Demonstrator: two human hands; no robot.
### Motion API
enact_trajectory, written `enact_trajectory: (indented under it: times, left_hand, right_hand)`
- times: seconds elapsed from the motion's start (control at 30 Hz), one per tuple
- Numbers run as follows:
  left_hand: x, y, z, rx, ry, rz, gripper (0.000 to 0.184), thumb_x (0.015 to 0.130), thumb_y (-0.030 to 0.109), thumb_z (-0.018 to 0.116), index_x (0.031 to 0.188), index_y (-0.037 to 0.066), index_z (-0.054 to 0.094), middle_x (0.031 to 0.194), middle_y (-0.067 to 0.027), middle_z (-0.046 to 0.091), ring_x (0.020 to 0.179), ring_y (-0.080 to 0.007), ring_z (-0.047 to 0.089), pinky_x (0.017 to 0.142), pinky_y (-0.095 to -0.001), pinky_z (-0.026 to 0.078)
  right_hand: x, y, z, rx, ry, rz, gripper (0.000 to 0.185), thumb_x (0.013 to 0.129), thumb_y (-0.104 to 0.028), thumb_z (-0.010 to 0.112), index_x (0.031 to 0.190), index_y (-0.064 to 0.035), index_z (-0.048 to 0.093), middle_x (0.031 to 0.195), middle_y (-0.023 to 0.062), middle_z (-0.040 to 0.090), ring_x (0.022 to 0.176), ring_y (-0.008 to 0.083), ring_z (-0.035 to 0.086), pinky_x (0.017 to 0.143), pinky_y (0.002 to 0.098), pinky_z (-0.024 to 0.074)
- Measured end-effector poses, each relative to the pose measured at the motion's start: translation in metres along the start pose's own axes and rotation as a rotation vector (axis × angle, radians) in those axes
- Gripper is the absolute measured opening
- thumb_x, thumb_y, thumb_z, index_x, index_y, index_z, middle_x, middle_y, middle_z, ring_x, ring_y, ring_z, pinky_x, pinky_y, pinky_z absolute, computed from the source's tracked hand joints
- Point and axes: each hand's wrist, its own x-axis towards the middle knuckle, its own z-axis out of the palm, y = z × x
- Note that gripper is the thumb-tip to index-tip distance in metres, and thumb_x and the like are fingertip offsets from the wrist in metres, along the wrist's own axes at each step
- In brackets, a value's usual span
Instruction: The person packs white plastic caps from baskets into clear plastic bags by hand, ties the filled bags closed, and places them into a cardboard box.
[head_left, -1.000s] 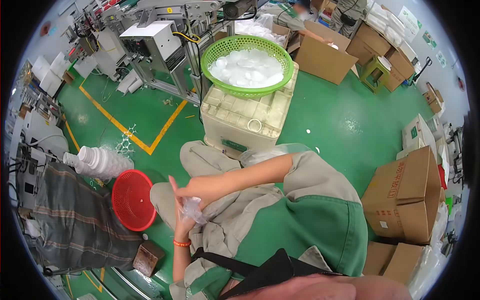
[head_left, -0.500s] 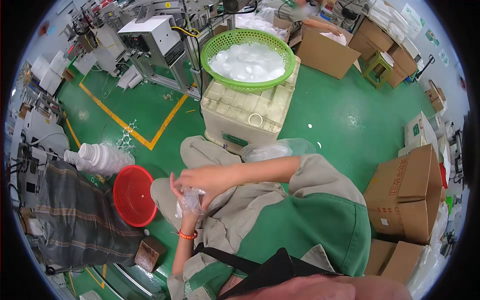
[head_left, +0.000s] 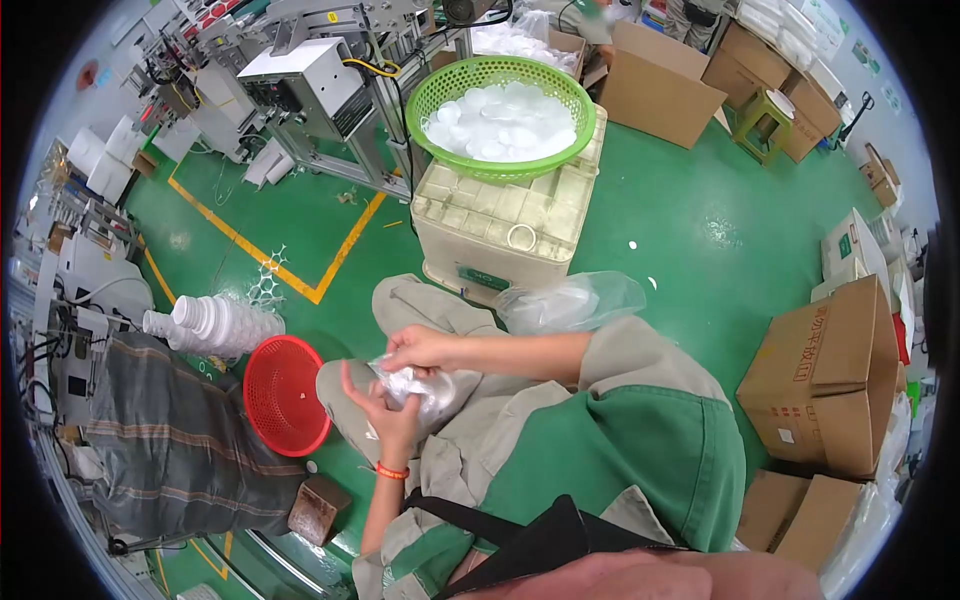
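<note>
A small clear plastic bag (head_left: 430,398) with whitish contents I cannot make out lies over my lap, between my hands. My right hand (head_left: 424,349) pinches the bag's upper edge, fingers closed. Below it my left hand (head_left: 390,418), with an orange-red wristband, holds the bag's side; its thumb rests against the plastic and its index finger sticks up. Just past my knee lies a larger clear plastic bag (head_left: 570,302) with white things inside. Beside my other knee stands a red perforated basket (head_left: 288,396).
Ahead, a green basket (head_left: 500,170) of translucent white pieces stands on a cream plastic crate (head_left: 500,215), beside a white ring (head_left: 521,237). Stacked white cups (head_left: 225,325) and a dark woven sack (head_left: 170,440) are at left. Cardboard boxes (head_left: 825,380) stand at right; machinery (head_left: 310,85) rises behind.
My right hand has moved up off my left hand and now pinches the bag's edge. More of the bag shows. The view has shifted slightly. The other person's arm has left the far box.
</note>
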Motion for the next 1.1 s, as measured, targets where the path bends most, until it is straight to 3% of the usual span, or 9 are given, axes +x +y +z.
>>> enact_trajectory:
  times: [0.13,0.17,0.3,0.43,0.67,0.9,1.0,1.03,1.1]
  left_hand:
    - [-0.004,-0.010,0.000,0.057,-0.019,0.057,0.075,0.067,-0.006,0.058,0.133,-0.001,0.022,0.089,-0.0071,0.055,0.087,-0.0136,0.053,0.081,-0.0249,0.041]
    - [-0.006,-0.008,0.003,0.024,-0.006,0.000,0.049,0.069,-0.005,0.054,0.118,-0.002,0.044,0.090,-0.0098,0.056,0.088,-0.0172,0.054,0.080,-0.0282,0.043]
    - [0.000,-0.019,-0.011,0.252,0.069,0.053,0.021,0.074,-0.001,0.049,0.094,-0.003,0.057,0.088,-0.0126,0.055,0.084,-0.0245,0.055,0.079,-0.0317,0.043]
    - [0.004,-0.019,-0.006,0.288,0.065,0.066,0.021,0.074,0.000,0.051,0.094,-0.003,0.057,0.087,-0.0123,0.055,0.082,-0.0229,0.053,0.075,-0.0317,0.043]
    - [0.009,-0.012,-0.008,0.333,0.105,0.257,0.018,0.072,-0.004,0.056,0.089,-0.001,0.058,0.090,-0.0075,0.056,0.087,-0.0190,0.054,0.080,-0.0283,0.042]
    - [0.012,-0.028,-0.029,-0.286,-0.169,-0.386,0.028,0.080,0.000,0.055,0.108,0.001,0.057,0.103,-0.0039,0.059,0.094,-0.0130,0.055,0.085,-0.0260,0.041]
    - [0.014,-0.037,-0.037,-0.208,-0.295,-0.323,0.026,0.081,0.001,0.055,0.107,0.002,0.058,0.117,-0.0046,0.052,0.104,-0.0129,0.049,0.089,-0.0261,0.038]
    - [0.014,-0.031,-0.038,-0.206,-0.368,-0.329,0.025,0.081,0.005,0.057,0.106,0.005,0.059,0.124,-0.0034,0.047,0.116,-0.0150,0.042,0.103,-0.0351,0.024]
    - [0.019,-0.022,-0.041,0.065,-0.453,-0.173,0.026,0.079,0.011,0.059,0.105,0.007,0.060,0.125,-0.0015,0.048,0.125,-0.0204,0.036,0.108,-0.0447,0.003]
  right_hand:
    - [-0.012,0.008,-0.005,-0.031,0.103,-0.071,0.021,0.080,-0.015,0.066,0.088,-0.0058,0.050,0.054,0.0011,0.051,0.038,0.0073,0.045,0.032,0.0221,0.0329]
    - [-0.018,0.009,-0.004,-0.162,0.167,-0.201,0.021,0.080,-0.015,0.066,0.088,-0.0052,0.049,0.053,0.0011,0.051,0.038,0.0077,0.045,0.033,0.0225,0.0337]
    - [-0.035,0.011,-0.002,-0.374,0.442,-0.701,0.027,0.080,-0.019,0.067,0.090,-0.0033,0.047,0.063,0.0028,0.053,0.053,0.0093,0.050,0.048,0.0243,0.0405]
    - [-0.066,0.007,0.015,-0.740,0.351,-0.698,0.055,0.065,-0.032,0.078,0.098,-0.0039,0.044,0.086,0.0094,0.051,0.076,0.0195,0.052,0.066,0.0308,0.0442]
    - [-0.055,0.026,0.018,-0.576,0.349,-0.756,0.029,0.068,-0.009,0.064,0.091,-0.0013,0.048,0.077,0.0094,0.053,0.065,0.0215,0.054,0.060,0.0316,0.0458]
    - [-0.039,0.029,0.007,-0.652,0.499,-0.862,0.032,0.066,-0.002,0.061,0.096,-0.0021,0.049,0.086,0.0095,0.053,0.066,0.0191,0.054,0.056,0.0289,0.0457]
    - [-0.044,0.025,0.007,-0.675,0.498,-0.809,0.032,0.066,-0.003,0.060,0.095,-0.0025,0.048,0.087,0.0111,0.053,0.073,0.0265,0.057,0.062,0.0341,0.0473]
    - [-0.043,0.025,0.004,-0.690,0.491,-0.826,0.032,0.065,-0.002,0.061,0.095,-0.0032,0.049,0.087,0.0110,0.053,0.073,0.0259,0.058,0.062,0.0338,0.0480]
    - [-0.043,0.022,0.000,-0.722,0.478,-0.860,0.034,0.064,-0.002,0.063,0.096,-0.0041,0.049,0.087,0.0104,0.054,0.074,0.0257,0.058,0.062,0.0336,0.0481]
